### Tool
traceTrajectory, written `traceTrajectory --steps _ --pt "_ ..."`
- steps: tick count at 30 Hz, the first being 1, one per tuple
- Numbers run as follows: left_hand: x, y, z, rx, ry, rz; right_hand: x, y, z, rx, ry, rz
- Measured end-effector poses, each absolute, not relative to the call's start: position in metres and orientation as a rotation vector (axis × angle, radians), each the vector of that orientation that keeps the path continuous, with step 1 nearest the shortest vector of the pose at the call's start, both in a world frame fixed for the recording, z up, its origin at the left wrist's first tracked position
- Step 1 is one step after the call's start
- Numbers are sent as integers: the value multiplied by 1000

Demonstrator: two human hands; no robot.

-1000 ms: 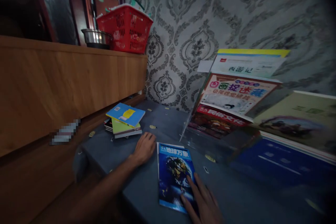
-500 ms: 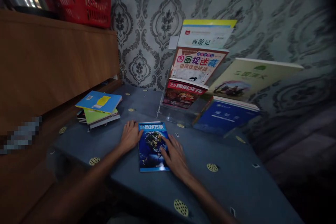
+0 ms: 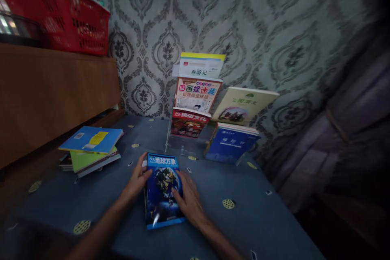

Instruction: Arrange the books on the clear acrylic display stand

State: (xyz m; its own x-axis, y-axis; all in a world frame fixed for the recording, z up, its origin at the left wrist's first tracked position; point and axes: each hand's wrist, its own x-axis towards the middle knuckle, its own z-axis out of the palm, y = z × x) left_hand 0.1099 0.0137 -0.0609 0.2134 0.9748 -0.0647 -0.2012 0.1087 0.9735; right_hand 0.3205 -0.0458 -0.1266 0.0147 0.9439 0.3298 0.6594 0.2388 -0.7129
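A dark blue book [image 3: 161, 195] with a globe on its cover is in front of me, its near part closest to the table edge. My left hand [image 3: 137, 178] grips the book's left edge, thumb at the cover and fingers going behind it. My right hand [image 3: 190, 201] holds the right edge, with its thumb across the cover and the other fingers along the side. The book looks slightly raised from the table, its left side showing a dark gap beneath.
Beyond the book, a clear stand [image 3: 183, 146] carries a red book [image 3: 189, 124] and others behind it. A blue book [image 3: 230, 146] and a pale green book [image 3: 243, 105] stand to its right. A book pile [image 3: 94, 158] lies left. A red basket [image 3: 61, 20] tops the wooden cabinet [image 3: 55, 93].
Both hands have closed around the book's sides, and the book appears lifted a little and nearer to me. My view has shifted, so the stand and pile appear further left and lower.
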Motion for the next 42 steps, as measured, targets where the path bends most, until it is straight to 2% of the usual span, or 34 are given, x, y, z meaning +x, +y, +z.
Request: traceTrajectory --steps 4,8,11,14,21,27,33,42 --pt "110 2 -42 913 936 1033 320 -44 -119 -1349 -1362 714" --pt "111 6 -10 1060 801 949 324 -38 -91 -1066 -1093 1040" --pt "121 9 18 1200 734 892 337 -38 -60 -966 -1010 1135" --pt "140 11 47 1298 666 919 363 -39 -23 -963 -1083 1024" --pt "207 24 136 1645 393 1091 453 -47 94 -1067 -1417 537" --pt "276 52 207 1928 73 1229 514 -40 172 -966 -1365 286" --pt "318 78 222 2382 269 1442 551 -4 170 -910 -1262 214" --pt "338 111 212 2627 703 1294 575 34 141 -954 -1169 226"
